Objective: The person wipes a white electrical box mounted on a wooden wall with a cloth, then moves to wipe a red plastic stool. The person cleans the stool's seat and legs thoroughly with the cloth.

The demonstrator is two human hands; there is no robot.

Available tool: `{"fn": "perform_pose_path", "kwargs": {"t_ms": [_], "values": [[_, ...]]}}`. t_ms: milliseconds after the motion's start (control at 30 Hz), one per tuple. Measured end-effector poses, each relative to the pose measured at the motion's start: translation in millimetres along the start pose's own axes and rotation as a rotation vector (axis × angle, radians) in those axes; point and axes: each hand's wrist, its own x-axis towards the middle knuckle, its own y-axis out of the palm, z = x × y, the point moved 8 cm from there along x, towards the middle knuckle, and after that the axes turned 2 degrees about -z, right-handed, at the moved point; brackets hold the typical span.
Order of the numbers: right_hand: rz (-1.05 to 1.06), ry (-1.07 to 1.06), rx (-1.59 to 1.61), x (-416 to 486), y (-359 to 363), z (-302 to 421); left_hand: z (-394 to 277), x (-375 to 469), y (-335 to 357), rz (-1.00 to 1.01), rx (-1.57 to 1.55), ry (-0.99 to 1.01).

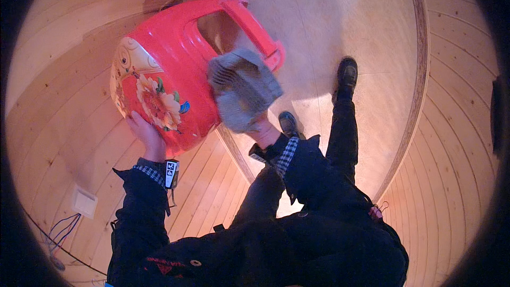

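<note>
A red plastic stool (175, 48) is tipped on its side before me, its flower-printed end turned to the left. My left hand (147, 133) supports that printed end from below, with the fingers partly hidden at its edge. A grey cloth (245, 91), somewhat blurred, lies against the side of the stool by the opening between its legs. My right hand (265, 127) is in the cloth; only the wrist and the heel of the hand show, and the fingers are covered.
Knotty wooden plank walls (450, 127) curve along both sides. Between them runs a pale tiled floor (378, 103), where my dark shoes (347, 72) stand. A white wall box (84, 202) with loose wires (63, 227) is at lower left.
</note>
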Motion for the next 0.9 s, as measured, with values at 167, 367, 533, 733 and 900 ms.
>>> {"fn": "perform_pose_path", "kwargs": {"t_ms": [167, 367, 533, 733, 900], "values": [[-0.011, -0.017, -0.898, 23.9, -26.2, 41.5, -3.4, -2.7, -1.7, -0.030, 0.106, -0.040], [0.232, -0.124, -1.019, 30.0, 50.0, 22.8, -4.2, -5.5, -3.3, -0.032, 0.124, -0.003], [0.477, 0.003, -1.331, 80.6, 67.5, 12.2, 16.4, 3.2, -8.8, -0.018, 0.016, -0.035], [0.268, 0.208, -1.106, 82.9, 50.2, -3.4, 13.2, 3.5, 4.3, 0.087, -0.093, -0.121], [0.249, -0.317, -1.472, 33.7, 23.3, 34.8, -6.3, -24.1, 31.1, 0.265, -0.350, -0.325]]}}
